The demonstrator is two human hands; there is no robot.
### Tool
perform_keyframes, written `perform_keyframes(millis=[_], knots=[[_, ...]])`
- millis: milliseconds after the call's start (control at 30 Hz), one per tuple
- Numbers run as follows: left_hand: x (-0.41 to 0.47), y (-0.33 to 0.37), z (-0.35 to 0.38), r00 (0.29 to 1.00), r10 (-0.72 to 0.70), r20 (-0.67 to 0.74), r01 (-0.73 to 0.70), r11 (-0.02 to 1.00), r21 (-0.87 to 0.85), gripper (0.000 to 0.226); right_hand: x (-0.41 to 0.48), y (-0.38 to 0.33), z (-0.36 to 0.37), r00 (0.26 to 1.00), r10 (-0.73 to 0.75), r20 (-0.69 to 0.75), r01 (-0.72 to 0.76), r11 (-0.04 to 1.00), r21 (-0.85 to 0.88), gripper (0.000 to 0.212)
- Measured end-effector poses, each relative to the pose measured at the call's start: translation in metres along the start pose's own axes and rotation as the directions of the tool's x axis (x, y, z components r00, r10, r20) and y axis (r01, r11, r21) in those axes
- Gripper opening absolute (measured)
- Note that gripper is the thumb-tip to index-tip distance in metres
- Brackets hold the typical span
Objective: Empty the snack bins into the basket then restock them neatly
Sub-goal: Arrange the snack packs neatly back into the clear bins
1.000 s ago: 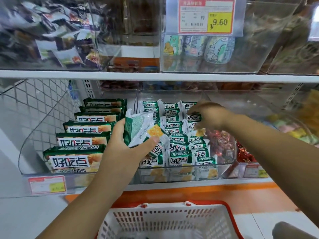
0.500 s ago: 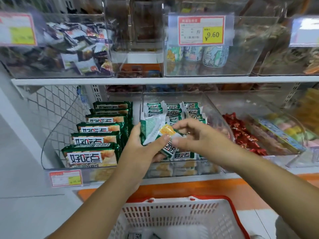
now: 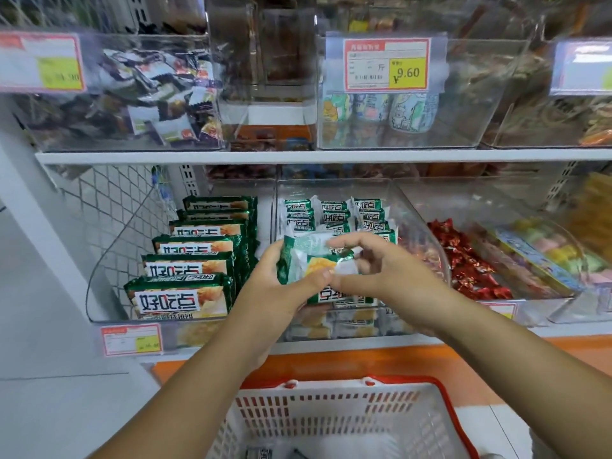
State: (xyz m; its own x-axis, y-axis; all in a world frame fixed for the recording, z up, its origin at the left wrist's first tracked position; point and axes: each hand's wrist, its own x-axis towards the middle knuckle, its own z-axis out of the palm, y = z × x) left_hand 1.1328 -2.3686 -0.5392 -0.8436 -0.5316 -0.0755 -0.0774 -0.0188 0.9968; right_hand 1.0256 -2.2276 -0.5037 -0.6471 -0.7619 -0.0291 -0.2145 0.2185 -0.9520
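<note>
The left hand (image 3: 275,293) has its grip wrapped round a bundle (image 3: 304,263) of green-and-white packets, thumb across the front, right before the middle bin (image 3: 427,236). The right hand (image 3: 390,276) meets the bundle from three o'clock, fingers loosely curled at its end. It's blurred there, so I cannot tell whether that grip has pinched anything. The bundle lies roughly nine to three. The basket (image 3: 331,415) waits at six o'clock, below both hands and well apart. More rows (image 3: 331,213) stand at twelve, deep in the bin. The left hand carries the load, so the drop towards six looks like its job.
</note>
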Motion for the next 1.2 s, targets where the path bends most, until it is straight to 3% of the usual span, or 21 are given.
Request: perform_keyframes(millis=[67, 133, 233, 367, 433, 500, 600, 700, 933, 1200], knots=[[0.002, 0.0, 0.001, 0.997, 0.026, -0.072, -0.027, 0.999, -0.026, 0.108, 0.003, 0.01, 0.007, 0.996, 0.086, -0.019, -0.081, 0.977, 0.199, 0.053], [0.004, 0.001, 0.002, 0.992, 0.031, -0.12, -0.039, 0.998, -0.058, 0.109, 0.001, 0.017, 0.013, 0.984, 0.17, 0.051, -0.178, 0.93, 0.322, 0.06], [0.005, 0.0, 0.006, 0.993, 0.045, -0.107, -0.05, 0.998, -0.047, 0.105, -0.003, 0.019, 0.022, 0.975, 0.194, 0.112, -0.223, 0.887, 0.405, 0.047], [0.006, 0.002, 0.006, 0.996, 0.047, -0.078, -0.051, 0.998, -0.048, 0.101, 0.008, 0.014, 0.0, 0.987, 0.163, 0.015, -0.15, 0.86, 0.487, 0.042], [0.006, 0.004, 0.002, 0.997, 0.027, -0.071, -0.031, 0.998, -0.06, 0.101, 0.015, 0.01, -0.028, 0.98, 0.105, -0.168, -0.067, 0.974, 0.218, 0.032], [0.005, 0.007, -0.002, 0.997, 0.01, -0.072, -0.012, 0.999, -0.037, 0.086, 0.023, 0.012, -0.058, 0.953, -0.035, -0.3, -0.015, 0.987, -0.163, 0.024], [0.006, 0.005, -0.007, 0.997, 0.001, -0.08, 0.001, 1.0, 0.025, 0.064, 0.037, 0.024, -0.087, 0.963, -0.123, -0.239, -0.02, 0.854, -0.52, 0.033], [0.008, 0.003, -0.009, 0.996, -0.001, -0.084, 0.009, 0.996, 0.085, 0.057, 0.056, 0.035, -0.095, 0.988, -0.109, -0.109, -0.022, 0.605, -0.796, 0.045], [0.009, 0.001, -0.009, 0.997, 0.008, -0.071, 0.001, 0.992, 0.122, 0.046, 0.079, 0.048, -0.093, 0.99, -0.139, 0.036, 0.077, 0.3, -0.951, 0.035], [0.008, 0.001, -0.01, 0.998, 0.022, -0.056, -0.013, 0.987, 0.16, 0.047, 0.085, 0.063, -0.085, 0.973, -0.23, 0.021, 0.026, 0.018, -0.999, 0.04]])
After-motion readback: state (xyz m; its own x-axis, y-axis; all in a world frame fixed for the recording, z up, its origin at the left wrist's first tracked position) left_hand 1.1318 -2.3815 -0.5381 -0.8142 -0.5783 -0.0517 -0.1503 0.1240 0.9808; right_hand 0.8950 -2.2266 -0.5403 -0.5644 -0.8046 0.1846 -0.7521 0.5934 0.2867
